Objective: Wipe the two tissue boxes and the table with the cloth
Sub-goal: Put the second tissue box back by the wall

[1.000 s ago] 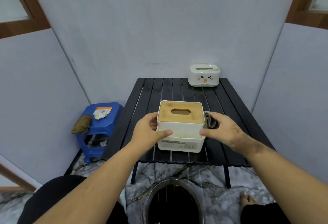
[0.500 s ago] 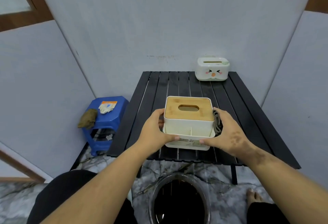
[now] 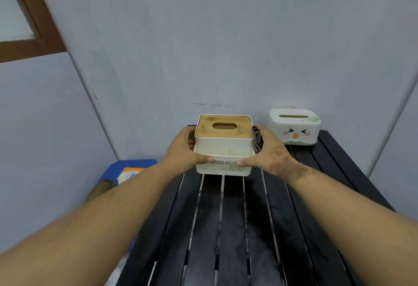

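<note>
The black slatted table [image 3: 260, 229] is filling the lower centre and right of the view, running from 6 o'clock up toward the grey wall [image 3: 203, 36] at 12. Both forearms are reaching in from 7 and 5 o'clock toward the far half of the table.

The wooden-lidded tissue box [image 3: 223, 144] is sitting at about 12 o'clock from the table's middle, close to the wall; whether its base is resting on the slats or hanging just above them cannot be told. The left hand [image 3: 181, 150] is gripping the box's left side, thumb curled across the lower front and the other fingers hidden behind it. The right hand [image 3: 270, 151] is gripping the right side, thumb on the lower front edge, and is pressing a grey cloth [image 3: 256, 138] against that side wall, so the cloth is showing as a folded strip between palm and box.

The white face-printed tissue box [image 3: 295, 127] is standing at the table's 1 o'clock corner, just beside the held box and apart from it.

At 9 o'clock, beyond the left forearm, a blue stool [image 3: 117, 168] is carrying a white and orange packet [image 3: 130, 173] and a brown rag [image 3: 101, 189].
</note>
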`<action>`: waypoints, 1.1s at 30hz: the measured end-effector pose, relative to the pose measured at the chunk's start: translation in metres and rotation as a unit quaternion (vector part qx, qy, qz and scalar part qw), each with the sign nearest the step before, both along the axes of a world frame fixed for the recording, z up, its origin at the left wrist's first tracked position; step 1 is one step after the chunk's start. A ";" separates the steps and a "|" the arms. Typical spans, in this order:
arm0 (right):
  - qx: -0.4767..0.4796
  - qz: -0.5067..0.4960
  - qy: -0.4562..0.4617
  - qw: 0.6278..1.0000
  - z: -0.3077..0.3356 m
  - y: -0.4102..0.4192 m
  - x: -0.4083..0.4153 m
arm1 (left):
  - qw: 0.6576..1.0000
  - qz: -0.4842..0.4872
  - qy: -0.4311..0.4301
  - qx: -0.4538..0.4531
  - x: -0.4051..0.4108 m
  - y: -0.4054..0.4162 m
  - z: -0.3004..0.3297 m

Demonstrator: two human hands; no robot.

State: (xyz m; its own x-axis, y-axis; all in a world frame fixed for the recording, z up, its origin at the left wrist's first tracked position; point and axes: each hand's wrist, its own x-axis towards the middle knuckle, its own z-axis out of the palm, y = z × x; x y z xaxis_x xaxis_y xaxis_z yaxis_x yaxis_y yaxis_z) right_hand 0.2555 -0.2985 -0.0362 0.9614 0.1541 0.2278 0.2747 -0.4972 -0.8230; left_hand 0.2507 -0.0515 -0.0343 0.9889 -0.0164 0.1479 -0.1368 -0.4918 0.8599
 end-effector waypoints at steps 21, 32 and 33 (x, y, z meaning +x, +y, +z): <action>0.176 -0.079 -0.014 0.981 -0.053 0.049 0.184 | 0.999 0.037 -0.017 0.004 0.167 0.025 -0.049; 0.306 -0.205 0.078 0.926 -0.040 0.028 0.170 | 0.995 0.093 0.030 -0.025 0.110 0.001 -0.023; 0.342 -0.204 0.096 0.912 -0.036 0.019 0.160 | 0.995 0.088 0.029 -0.029 0.097 -0.001 -0.021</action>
State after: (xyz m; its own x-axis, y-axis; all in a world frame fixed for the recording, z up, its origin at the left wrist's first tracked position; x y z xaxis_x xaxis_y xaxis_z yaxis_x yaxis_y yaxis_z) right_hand 0.4159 -0.2793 -0.0724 0.9391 -0.3410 -0.0433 -0.0012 0.1228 -0.9924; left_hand 0.3475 -0.0529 -0.0550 0.9826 0.1646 0.0856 -0.0016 -0.4537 0.8911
